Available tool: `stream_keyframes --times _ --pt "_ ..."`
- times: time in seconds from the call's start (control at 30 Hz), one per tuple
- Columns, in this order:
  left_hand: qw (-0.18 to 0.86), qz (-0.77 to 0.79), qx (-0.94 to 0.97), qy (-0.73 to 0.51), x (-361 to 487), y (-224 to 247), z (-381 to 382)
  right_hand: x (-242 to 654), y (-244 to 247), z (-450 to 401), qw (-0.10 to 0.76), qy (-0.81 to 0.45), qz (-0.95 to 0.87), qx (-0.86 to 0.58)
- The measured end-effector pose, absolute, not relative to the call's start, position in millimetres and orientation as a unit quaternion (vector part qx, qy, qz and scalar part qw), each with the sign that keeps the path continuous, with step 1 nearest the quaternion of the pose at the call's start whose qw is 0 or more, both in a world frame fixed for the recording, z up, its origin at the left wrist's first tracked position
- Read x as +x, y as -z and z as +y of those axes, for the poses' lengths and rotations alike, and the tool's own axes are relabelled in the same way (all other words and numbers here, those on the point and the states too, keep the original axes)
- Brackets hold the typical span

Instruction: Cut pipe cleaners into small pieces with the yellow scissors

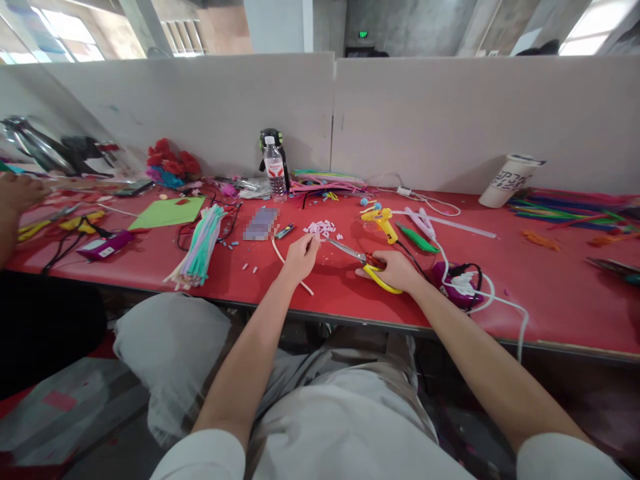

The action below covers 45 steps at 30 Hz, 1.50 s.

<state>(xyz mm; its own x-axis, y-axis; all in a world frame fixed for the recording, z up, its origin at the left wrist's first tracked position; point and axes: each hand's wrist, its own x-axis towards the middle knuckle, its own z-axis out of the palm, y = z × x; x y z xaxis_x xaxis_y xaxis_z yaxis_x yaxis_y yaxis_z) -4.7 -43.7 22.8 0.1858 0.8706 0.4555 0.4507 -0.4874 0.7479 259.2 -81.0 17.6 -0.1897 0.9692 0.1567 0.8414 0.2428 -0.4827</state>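
Note:
My left hand (pixel 301 257) is closed in a pinch above the red table, with a short pale piece just showing at the fingertips. In my right hand (pixel 395 270) are scissors (pixel 350 251) with yellow handles. Their blades point left, the tips close to my left fingertips. Just behind the fingertips lies a pile of small pale pink cut pieces (pixel 325 228). A cream-coloured strand (pixel 306 288) runs under my left wrist; whether it joins the pinched piece is hidden.
A bundle of pastel pipe cleaners (pixel 203 243) lies left, near a green sheet (pixel 167 212). A yellow glue gun (pixel 383 222), pink hot tool (pixel 423 223) and purple power strip (pixel 457 287) are right. A water bottle (pixel 275 170) and white cup (pixel 510 181) stand behind. Another person's hand (pixel 20 190) is far left.

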Motion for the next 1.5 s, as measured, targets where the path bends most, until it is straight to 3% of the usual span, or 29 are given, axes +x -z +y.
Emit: stream_keyframes --times 1.5 --pt "0.233 0.446 0.737 -0.450 -4.7 -22.8 -45.2 260.5 -11.9 -75.8 0.226 -0.129 -0.764 -0.590"
